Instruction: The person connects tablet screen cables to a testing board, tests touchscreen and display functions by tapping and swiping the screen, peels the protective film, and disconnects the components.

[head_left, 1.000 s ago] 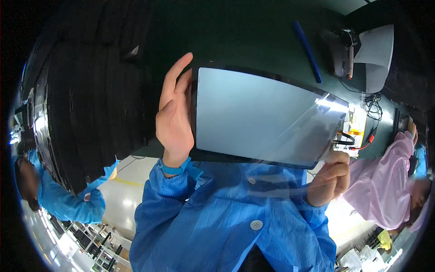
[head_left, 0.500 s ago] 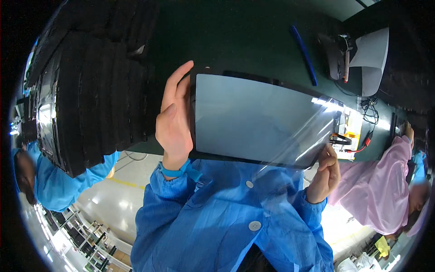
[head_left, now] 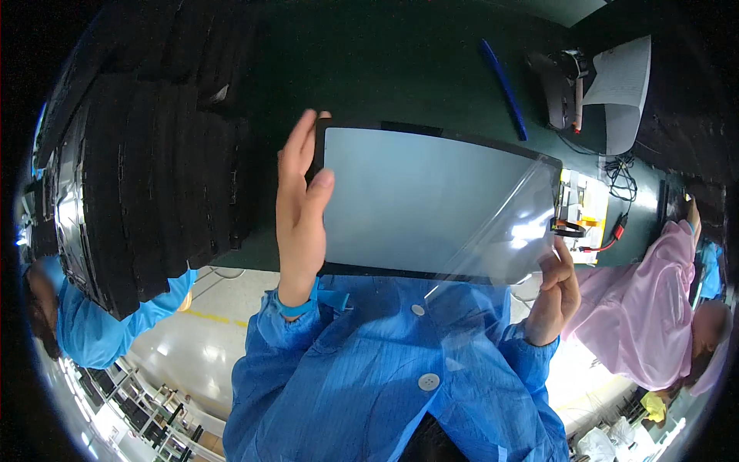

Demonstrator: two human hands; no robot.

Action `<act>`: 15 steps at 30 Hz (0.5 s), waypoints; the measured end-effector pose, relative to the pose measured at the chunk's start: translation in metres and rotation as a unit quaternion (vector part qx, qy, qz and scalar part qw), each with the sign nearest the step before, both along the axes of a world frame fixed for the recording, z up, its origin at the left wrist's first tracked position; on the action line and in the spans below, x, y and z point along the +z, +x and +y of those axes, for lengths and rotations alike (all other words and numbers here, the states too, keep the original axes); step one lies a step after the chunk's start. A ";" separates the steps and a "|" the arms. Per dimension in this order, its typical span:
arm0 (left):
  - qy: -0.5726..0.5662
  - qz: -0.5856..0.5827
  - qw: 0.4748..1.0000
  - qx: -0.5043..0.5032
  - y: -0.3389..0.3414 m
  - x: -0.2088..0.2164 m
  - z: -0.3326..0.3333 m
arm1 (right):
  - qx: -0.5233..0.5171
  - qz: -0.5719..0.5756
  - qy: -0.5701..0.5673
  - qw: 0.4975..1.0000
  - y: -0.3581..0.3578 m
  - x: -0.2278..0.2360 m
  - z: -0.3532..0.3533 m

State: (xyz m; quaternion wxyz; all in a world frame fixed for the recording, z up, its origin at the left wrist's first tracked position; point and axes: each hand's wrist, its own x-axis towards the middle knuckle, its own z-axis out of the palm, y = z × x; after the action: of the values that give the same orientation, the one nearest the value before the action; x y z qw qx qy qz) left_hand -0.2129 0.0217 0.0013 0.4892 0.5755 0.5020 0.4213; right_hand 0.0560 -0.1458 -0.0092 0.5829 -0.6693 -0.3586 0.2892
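A flat display panel [head_left: 416,200] with a pale grey face and black border is held up in front of my blue gown. My left hand [head_left: 302,208] grips its left edge, fingers behind and thumb along the front border. Loose clear film [head_left: 493,250] lies across the panel's right part, with a slanting fold and bright glare; some of it hangs below the lower edge. My right hand [head_left: 558,289] is closed at the lower right corner, pinching the film. Whether those fingers also touch the panel is hidden. A dark ribbon cable [head_left: 570,228] shows by the panel's right edge.
Black foam-like trays [head_left: 154,185] are stacked at left. On the dark green table [head_left: 385,61] lie a blue stick-like tool [head_left: 504,88], a red connector on a cable [head_left: 620,227] and a coiled black cable [head_left: 620,175]. Co-workers in blue [head_left: 115,323] and pink [head_left: 631,308] flank me.
My left thumb has straightened and come onto the panel's front border. The panel has shifted slightly left and its tilt has changed. The film's fold and glare look different on the right side.
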 end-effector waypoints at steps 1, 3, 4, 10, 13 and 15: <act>0.038 0.068 0.997 0.029 0.002 0.000 -0.002 | -0.002 -0.002 0.000 1.000 -0.001 0.001 0.001; 0.076 0.135 0.986 0.059 0.002 0.002 -0.005 | 0.000 -0.020 -0.009 1.000 -0.003 0.006 0.002; 0.056 0.124 0.989 0.065 0.001 0.003 -0.007 | -0.009 -0.037 -0.029 0.999 -0.005 0.012 0.002; 0.087 0.139 0.986 0.019 -0.017 0.013 -0.018 | 0.145 -0.186 0.049 0.971 0.000 0.046 0.019; 0.116 0.038 0.964 -0.235 -0.012 0.037 -0.024 | 0.275 -0.308 0.085 0.907 -0.014 0.076 0.061; 0.116 0.097 0.939 -0.309 0.009 0.064 -0.040 | 0.311 -0.322 0.093 0.889 -0.038 0.085 0.093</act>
State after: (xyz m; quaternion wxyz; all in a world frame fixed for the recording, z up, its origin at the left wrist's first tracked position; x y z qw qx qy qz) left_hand -0.2038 -0.0182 0.0656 0.4738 0.7932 0.2924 0.2467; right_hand 0.0178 -0.0532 0.0757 0.3752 -0.5228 -0.7417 0.1893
